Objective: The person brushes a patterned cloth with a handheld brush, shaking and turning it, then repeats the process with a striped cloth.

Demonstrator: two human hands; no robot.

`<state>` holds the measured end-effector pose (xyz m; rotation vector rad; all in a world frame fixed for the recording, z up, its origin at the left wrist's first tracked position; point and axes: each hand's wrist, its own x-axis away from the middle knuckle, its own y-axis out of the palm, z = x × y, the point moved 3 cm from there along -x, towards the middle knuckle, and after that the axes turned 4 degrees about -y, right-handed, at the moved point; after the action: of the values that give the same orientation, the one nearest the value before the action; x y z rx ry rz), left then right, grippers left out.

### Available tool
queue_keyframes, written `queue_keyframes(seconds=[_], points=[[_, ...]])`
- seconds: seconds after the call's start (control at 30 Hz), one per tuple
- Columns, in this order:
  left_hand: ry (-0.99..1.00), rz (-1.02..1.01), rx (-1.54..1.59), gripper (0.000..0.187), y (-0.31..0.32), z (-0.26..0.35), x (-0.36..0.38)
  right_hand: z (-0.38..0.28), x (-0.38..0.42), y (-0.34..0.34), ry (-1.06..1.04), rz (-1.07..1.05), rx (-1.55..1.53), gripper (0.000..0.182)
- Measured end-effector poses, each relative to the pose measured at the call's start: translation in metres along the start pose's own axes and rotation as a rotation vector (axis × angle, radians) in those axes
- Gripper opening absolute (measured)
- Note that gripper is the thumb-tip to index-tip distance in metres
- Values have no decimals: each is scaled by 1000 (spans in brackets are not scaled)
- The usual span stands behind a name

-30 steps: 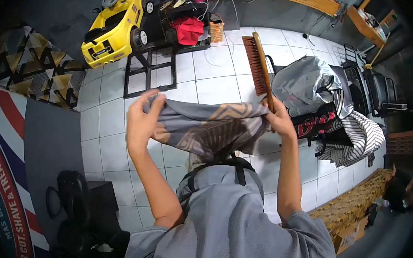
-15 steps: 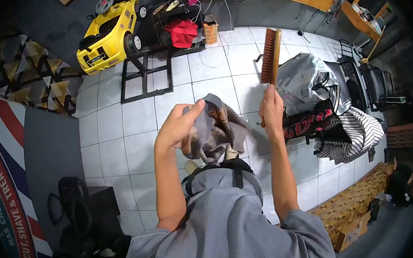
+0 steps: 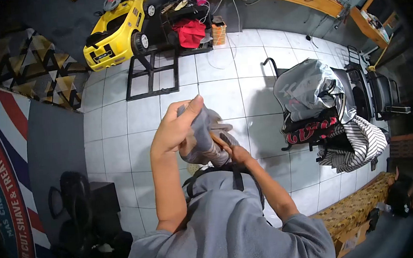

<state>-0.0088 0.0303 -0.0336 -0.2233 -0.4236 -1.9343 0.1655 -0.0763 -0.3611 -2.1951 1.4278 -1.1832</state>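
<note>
In front of my body my left hand point(image 3: 172, 131) grips the upper edge of a grey cloth point(image 3: 201, 134) with brown patches, thumb on top, and the cloth hangs down in folds. My right hand point(image 3: 240, 154) is closed round the handle of a wooden brush point(image 3: 219, 140), low at the cloth's right side. The brush reaches up and left against the cloth, whose folds hide its bristles. Part of a shoe point(image 3: 193, 168) shows on the floor below the cloth.
Ahead on the white tiled floor point(image 3: 218, 99) lies a black metal frame point(image 3: 152, 92), with a yellow toy car point(image 3: 116, 34) behind it. To the right stands a chair under a clear plastic cover point(image 3: 305, 85), a striped cloth point(image 3: 362, 141) hanging there. Another person point(image 3: 403, 191) is at lower right.
My right hand has swung the brush down and left from beside the chair to the cloth. The left hand keeps its hold; the cloth now hangs narrower.
</note>
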Motion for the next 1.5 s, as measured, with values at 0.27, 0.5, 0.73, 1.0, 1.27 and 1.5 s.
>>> queue_keyframes(seconds=[0.27,0.5,0.73,1.0,1.27,1.5], points=[[32,-59,-108,31,-12,18,19,124,20,10,419,339,-342,73],[-43,-42,28,30,7,4,0,-97,67,-121,-148,394,-1361,54],[63,-51,182,35,13,11,9,-132,31,-86,-545,296,-777,48],[134,41,231,31,-7,26,34,110,-22,54,186,-32,158,64],[98,41,218,27,-4,24,28,36,28,-56,110,391,-701,57],[84,-28,171,20,25,10,12,-149,98,-126,-368,327,-1164,59]])
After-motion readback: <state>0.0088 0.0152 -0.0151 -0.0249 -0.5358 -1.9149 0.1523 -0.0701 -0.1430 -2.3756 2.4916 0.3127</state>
